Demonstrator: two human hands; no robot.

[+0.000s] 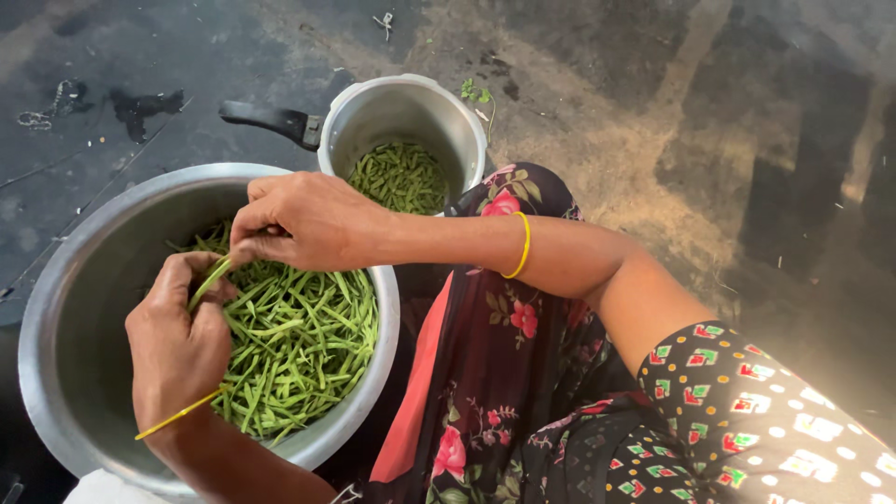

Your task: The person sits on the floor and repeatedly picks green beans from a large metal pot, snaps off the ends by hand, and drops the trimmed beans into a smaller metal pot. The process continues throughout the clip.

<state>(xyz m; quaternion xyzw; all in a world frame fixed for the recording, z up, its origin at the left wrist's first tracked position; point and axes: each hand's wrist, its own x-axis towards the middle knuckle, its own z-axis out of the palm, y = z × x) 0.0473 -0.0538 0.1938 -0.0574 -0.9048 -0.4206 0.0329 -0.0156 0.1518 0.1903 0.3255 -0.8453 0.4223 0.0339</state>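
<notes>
My left hand [177, 345] is closed around a single green bean pod [210, 280], gripping it low along its length so the upper end stands free above my fist. My right hand [299, 219] is pinched on that free tip between thumb and fingertips, the other fingers curled. The pod is held over the large steel basin [56, 308], just above the heap of whole bean pods [299, 341] that fills the basin's right half.

Handling, as I judge it: the pod is very light, slim and slightly curved, firm enough to hold its line yet likely to snap if bent sharply — a crisp thing, not a limp one. Its skin looks smooth and matt, not slippery. The sound place to hold is the middle of the shaft, leaving the tip to the other hand; squeezing hard would bruise it.

Materials noted:
- Basin: wide, round, dull brushed metal with a rolled rim, its bare inner wall scuffed.
- Smaller metal pot [369, 103] beyond it, deep and straight-walled, with a black handle [271, 119] pointing left — it holds short cut bean pieces [401, 177].
- Thin yellow bangles, one on each wrist, the right one [521, 245] plainly seen.
- Dark floral cloth [495, 373] draped over my lap, soft and folded.
- Floor [653, 112]: rough, dark, stained, with scraps of green lying near the pot.
</notes>
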